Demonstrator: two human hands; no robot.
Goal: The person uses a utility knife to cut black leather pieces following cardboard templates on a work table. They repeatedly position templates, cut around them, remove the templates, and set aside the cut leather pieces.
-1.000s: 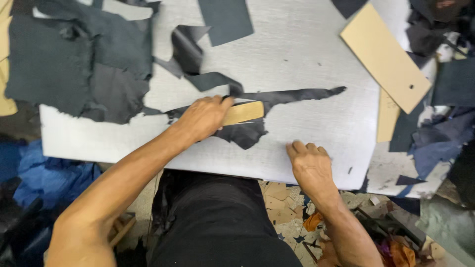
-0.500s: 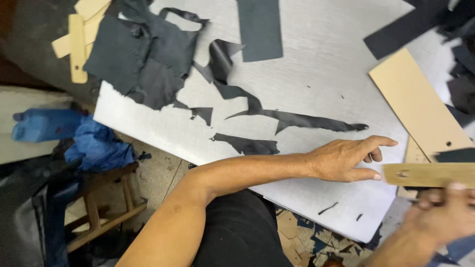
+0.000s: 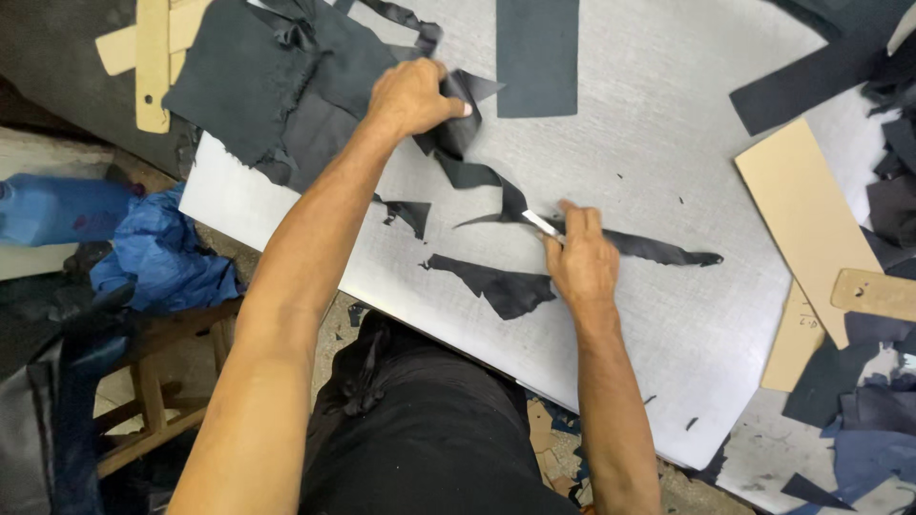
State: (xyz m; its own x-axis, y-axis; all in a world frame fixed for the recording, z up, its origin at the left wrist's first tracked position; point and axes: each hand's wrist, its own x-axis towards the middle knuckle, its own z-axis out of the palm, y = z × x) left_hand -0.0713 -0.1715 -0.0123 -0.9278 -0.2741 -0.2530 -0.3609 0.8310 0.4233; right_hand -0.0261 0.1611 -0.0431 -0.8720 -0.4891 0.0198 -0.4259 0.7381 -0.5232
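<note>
On the near half of the grey board point(image 3: 668, 124), the right hand point(image 3: 580, 259) pinches a small blade point(image 3: 542, 224) against a dark leather strip point(image 3: 630, 245). Farther off, the left hand point(image 3: 412, 95) grips the scrap end point(image 3: 458, 129); keeping it taut should steady the cut.

two hands point(image 3: 417, 95), one knife point(image 3: 542, 224), one rectangular strip point(image 3: 537, 55)

head view | worn on the person's head, looks steeply down and forward | close over the grey cutting table point(image 3: 668, 143) | takes in both forearms and lap | only view
</note>
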